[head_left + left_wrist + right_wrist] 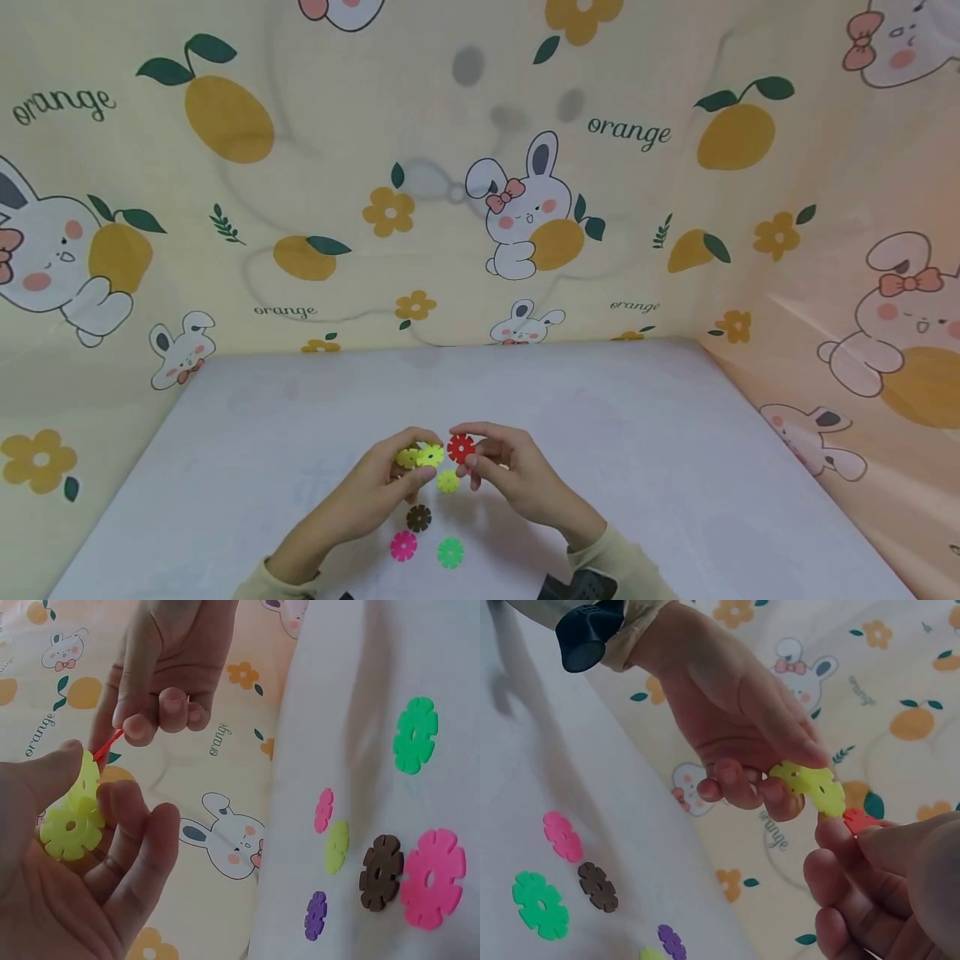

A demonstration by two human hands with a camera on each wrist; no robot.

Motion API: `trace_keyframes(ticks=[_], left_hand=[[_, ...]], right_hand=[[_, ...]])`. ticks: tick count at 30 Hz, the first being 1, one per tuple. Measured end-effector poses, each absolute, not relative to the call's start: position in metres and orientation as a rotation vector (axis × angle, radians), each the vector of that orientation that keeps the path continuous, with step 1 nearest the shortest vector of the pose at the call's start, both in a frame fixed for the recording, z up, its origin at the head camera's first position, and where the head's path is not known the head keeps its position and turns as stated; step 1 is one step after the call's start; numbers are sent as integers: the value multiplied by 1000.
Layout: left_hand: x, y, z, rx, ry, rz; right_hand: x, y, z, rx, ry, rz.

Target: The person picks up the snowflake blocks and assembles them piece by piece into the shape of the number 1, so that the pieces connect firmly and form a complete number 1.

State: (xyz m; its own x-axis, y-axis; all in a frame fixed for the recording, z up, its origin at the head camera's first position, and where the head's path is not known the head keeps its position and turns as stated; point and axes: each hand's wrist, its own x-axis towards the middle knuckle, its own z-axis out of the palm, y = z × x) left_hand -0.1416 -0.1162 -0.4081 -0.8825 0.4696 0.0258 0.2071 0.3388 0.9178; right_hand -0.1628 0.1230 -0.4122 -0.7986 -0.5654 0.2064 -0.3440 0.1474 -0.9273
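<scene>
My left hand holds two yellow notched plastic discs, linked edge to edge, between thumb and fingers. A red notched disc is pinched between thumb and forefinger of my right hand. Both hands are raised above the white table, facing each other. In the left wrist view the red disc shows nearly edge-on, its near end right at the rim of the upper yellow disc. From the right wrist view, the red disc sits just beside the yellow pair, partly hidden by my fingertips.
Loose discs lie on the white table below my hands: yellow, brown, pink and green. A purple disc and a smaller-looking pink one lie farther off. Printed cloth hangs behind the table.
</scene>
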Motion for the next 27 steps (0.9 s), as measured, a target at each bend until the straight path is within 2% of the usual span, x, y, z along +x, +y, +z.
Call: trace_keyframes(ticks=[27], left_hand=[[-139,-113,-409,623,2167,1637]], right_hand=[[-148,109,-412,-903,2485,-1586]])
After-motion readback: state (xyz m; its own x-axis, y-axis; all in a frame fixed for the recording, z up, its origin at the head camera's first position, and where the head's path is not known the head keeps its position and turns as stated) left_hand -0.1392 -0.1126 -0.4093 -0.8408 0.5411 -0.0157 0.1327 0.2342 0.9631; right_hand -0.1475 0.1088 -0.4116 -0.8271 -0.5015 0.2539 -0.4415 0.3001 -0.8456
